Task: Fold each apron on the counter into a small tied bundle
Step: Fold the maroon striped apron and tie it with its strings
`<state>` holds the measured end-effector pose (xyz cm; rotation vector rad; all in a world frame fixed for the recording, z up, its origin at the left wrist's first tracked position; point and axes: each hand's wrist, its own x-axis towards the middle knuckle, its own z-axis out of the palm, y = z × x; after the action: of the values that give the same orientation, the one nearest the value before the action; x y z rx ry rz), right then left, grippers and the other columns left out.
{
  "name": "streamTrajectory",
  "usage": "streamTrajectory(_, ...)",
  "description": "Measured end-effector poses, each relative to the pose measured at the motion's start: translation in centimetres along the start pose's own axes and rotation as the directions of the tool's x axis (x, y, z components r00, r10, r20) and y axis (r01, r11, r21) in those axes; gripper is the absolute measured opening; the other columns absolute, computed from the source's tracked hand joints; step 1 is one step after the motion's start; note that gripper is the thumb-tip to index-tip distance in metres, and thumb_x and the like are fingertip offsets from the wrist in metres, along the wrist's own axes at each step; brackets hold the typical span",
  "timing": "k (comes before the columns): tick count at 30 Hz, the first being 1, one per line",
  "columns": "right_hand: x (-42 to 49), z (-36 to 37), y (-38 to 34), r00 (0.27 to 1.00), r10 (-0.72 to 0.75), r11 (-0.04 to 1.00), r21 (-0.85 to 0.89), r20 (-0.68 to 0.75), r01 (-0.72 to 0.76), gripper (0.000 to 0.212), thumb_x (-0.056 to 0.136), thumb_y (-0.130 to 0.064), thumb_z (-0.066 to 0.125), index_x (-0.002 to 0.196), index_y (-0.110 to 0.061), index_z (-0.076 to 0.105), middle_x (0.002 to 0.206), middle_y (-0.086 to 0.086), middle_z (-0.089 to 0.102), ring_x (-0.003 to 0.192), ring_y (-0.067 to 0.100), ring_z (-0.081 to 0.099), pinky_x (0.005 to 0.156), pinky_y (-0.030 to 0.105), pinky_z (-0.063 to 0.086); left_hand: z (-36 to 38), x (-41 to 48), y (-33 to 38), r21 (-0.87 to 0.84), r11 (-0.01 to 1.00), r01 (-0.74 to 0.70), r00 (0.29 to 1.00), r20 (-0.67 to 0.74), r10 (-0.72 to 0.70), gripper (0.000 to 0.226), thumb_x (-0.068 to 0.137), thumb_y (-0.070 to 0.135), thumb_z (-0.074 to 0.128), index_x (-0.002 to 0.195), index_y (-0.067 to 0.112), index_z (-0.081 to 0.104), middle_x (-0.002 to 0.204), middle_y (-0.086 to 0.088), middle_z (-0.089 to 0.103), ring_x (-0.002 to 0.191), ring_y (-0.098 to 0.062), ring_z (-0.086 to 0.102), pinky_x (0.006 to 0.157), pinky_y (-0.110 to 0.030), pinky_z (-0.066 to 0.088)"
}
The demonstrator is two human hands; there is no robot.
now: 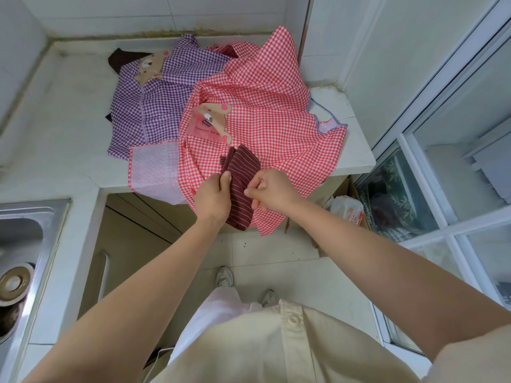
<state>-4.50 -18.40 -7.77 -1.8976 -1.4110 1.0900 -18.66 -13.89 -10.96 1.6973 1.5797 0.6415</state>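
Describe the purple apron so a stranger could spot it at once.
Find the white counter in the tiled corner. The purple apron lies at the left of the heap there, partly under the red apron. Only it has purple checks.

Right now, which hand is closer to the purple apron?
The left hand. It pinches the striped cloth, to the right of the purple apron and nearer the person. The right hand grips the same cloth farther right, over the red apron.
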Motion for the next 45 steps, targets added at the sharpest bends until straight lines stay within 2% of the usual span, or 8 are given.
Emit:
streamTrajectory(7,0.4,0.1,0.1,0.989,-0.149,0.882,-0.452,0.01,0.137,0.019,0.084,-0.024,0.067,0.072,-0.013,0.056,0.064,-0.005,0.053,0.063,0.014,0.052,0.061,0.033,0.045,0.6,-0.5,0.3,-0.017,1.0,0.002,0.999,0.044,-0.002,0.041,0.104,0.039,0.038,0.071,0.016,0.047,0.067,-0.002,0.053,0.062,-0.019,0.048,0.063,-0.041,0.043)
streamTrajectory(15,0.4,0.6,1.5,0.978,-0.199,0.976,-0.094,-0.054,0.194,0.019,0.085,-0.008,0.07,0.103,-0.013,0.075,0.073,-0.016,0.063,0.064,-0.005,0.059,0.076,0.02,0.052,0.2,-0.5,0.1,0.042,0.997,0.071,0.997,-0.037,-0.07,0.04,0.104,0.04,0.035,0.079,0.011,0.049,0.07,0.001,0.052,0.066,-0.019,0.048,0.063,-0.035,0.036)
streamTrajectory(19,0.3,1.4,2.0,0.982,-0.19,0.967,-0.174,0.003,0.188,0.03,0.096,-0.02,0.055,0.124,-0.013,0.062,0.097,-0.003,0.064,0.09,0.015,0.063,0.088,0.038,0.054,-0.3,-0.2,0.2,-0.034,0.995,0.096,0.992,-0.073,-0.098,0.039,0.105,0.039,0.033,0.09,0.01,0.055,0.085,-0.004,0.06,0.078,-0.022,0.056,0.073,-0.038,0.046)
streamTrajectory(21,0.3,1.6,1.9,0.998,-0.06,0.998,0.019,0.015,0.059,0.03,0.1,-0.027,0.046,0.119,-0.01,0.061,0.102,0.0,0.064,0.094,0.017,0.062,0.094,0.043,0.052,-0.5,-0.1,0.4,-0.048,0.997,0.052,0.996,-0.066,-0.055,0.04,0.105,0.04,0.033,0.091,0.01,0.056,0.085,-0.004,0.062,0.077,-0.021,0.057,0.072,-0.038,0.048)
streamTrajectory(26,1.1,0.1,1.7,0.911,0.386,0.622,0.688,0.146,-0.374,0.044,0.102,-0.044,0.04,0.126,-0.01,0.055,0.118,0.0,0.061,0.109,0.017,0.056,0.096,0.034,0.042,-0.8,-0.3,0.0,-0.154,0.985,-0.072,0.995,0.055,0.081,0.035,0.105,0.036,0.037,0.087,0.011,0.054,0.074,0.002,0.058,0.067,-0.014,0.054,0.061,-0.031,0.045)
streamTrajectory(32,1.8,-1.1,2.6,0.816,0.524,0.354,0.809,0.245,-0.47,0.018,0.101,-0.021,0.048,0.106,-0.009,0.061,0.103,0.008,0.067,0.09,0.019,0.063,0.077,0.03,0.052,-2.1,-0.9,-0.1,-0.418,0.906,-0.061,0.948,0.259,0.184,0.03,0.105,0.027,0.04,0.094,0.006,0.059,0.08,-0.001,0.064,0.07,-0.011,0.062,0.067,-0.028,0.054)
streamTrajectory(39,2.8,-1.3,2.4,0.812,0.346,0.391,0.714,0.47,-0.58,0.024,0.1,-0.007,0.037,0.108,-0.01,0.06,0.106,0.011,0.066,0.099,0.024,0.061,0.09,0.041,0.051,-3.6,0.3,0.2,-0.544,0.835,0.08,0.868,0.45,0.21,0.029,0.105,0.026,0.038,0.102,0.006,0.059,0.087,0.0,0.066,0.076,-0.01,0.064,0.072,-0.022,0.054)
streamTrajectory(45,6.5,0.3,1.4,0.823,0.214,0.783,0.41,0.526,-0.467,0.02,0.101,-0.011,0.044,0.104,-0.008,0.064,0.1,0.006,0.069,0.092,0.016,0.063,0.087,0.031,0.05,-3.1,6.0,-0.1,-0.641,0.764,0.075,0.996,0.089,-0.022,0.029,0.106,0.032,0.036,0.106,0.016,0.06,0.103,-0.009,0.069,0.096,-0.023,0.067,0.082,-0.037,0.057)
